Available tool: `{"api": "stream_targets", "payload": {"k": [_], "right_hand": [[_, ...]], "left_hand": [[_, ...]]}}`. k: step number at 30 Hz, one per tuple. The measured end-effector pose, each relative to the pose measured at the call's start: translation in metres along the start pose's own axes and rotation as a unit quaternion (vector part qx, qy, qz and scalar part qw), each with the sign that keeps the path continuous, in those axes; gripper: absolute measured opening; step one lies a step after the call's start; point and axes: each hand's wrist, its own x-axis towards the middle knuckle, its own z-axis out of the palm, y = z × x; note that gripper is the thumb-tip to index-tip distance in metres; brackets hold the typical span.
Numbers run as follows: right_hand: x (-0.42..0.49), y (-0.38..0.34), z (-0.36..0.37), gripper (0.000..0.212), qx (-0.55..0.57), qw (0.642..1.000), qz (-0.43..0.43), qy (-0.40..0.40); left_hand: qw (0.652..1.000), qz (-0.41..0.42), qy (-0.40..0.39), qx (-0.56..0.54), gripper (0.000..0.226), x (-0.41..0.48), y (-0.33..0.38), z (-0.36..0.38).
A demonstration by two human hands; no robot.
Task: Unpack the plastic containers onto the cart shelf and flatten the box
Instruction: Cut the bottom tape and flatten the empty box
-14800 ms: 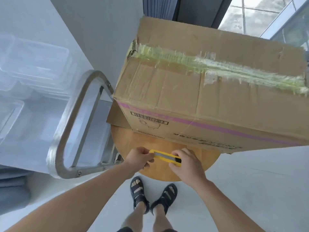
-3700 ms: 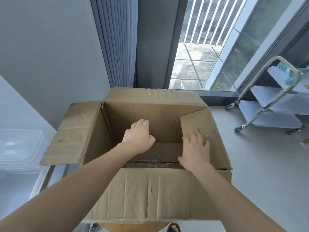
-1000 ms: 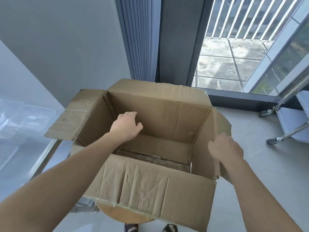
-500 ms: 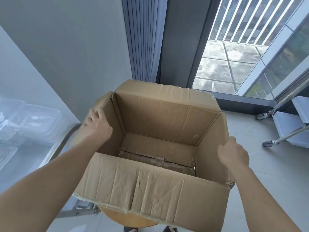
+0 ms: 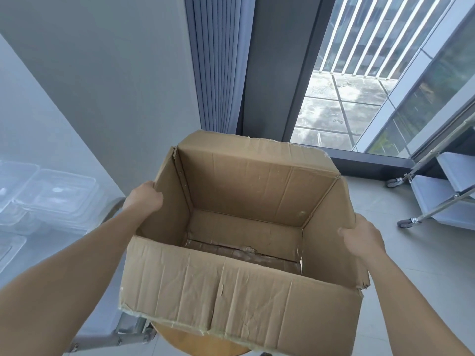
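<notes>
- Your left hand [image 5: 144, 199] grips the box [image 5: 244, 291] left wall, fingers curled over its edge;
- your right hand [image 5: 362, 240] clasps the right wall;
- box open, upright on stool [image 5: 195, 341]; containers [image 5: 54, 196] on shelf [image 5: 38, 255], left.

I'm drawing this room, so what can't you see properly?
Head view:
The stool: mostly covered by the box.
The right hand: fingers hidden, grip unclear.
The containers: blurred, cut by the left edge.
The far cart: cut by the right edge.

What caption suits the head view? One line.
Left hand and right hand hold the empty box by its sides.
</notes>
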Motion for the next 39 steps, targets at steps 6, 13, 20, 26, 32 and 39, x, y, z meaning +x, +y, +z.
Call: {"api": "stream_targets", "payload": {"k": [6,13,20,26,32,39], "right_hand": [[-0.017,0.002,-0.048,0.012,0.030,0.999,-0.030,0.030],[-0.058,0.024,-0.119,0.015,0.033,0.998,-0.053,-0.001],[-0.106,0.043,-0.169,0.027,0.064,0.994,-0.089,0.010],[-0.125,0.040,-0.175,0.043,0.028,0.984,-0.149,0.096],[-0.124,0.055,-0.128,0.057,-0.014,0.963,-0.202,0.180],[-0.121,0.083,-0.071,0.060,-0.087,0.909,-0.318,0.256]], "left_hand": [[0.997,0.064,0.026,-0.045,0.017,-0.004,0.042,-0.054],[0.993,0.102,0.017,-0.060,0.023,-0.030,0.110,-0.095],[0.983,0.123,0.022,-0.133,0.027,-0.054,0.168,-0.118],[0.932,0.086,-0.005,-0.353,0.023,-0.054,0.197,-0.114],[0.835,-0.021,-0.045,-0.548,0.025,-0.050,0.193,-0.078],[0.746,-0.081,-0.038,-0.659,0.030,-0.059,0.199,-0.061]]}}
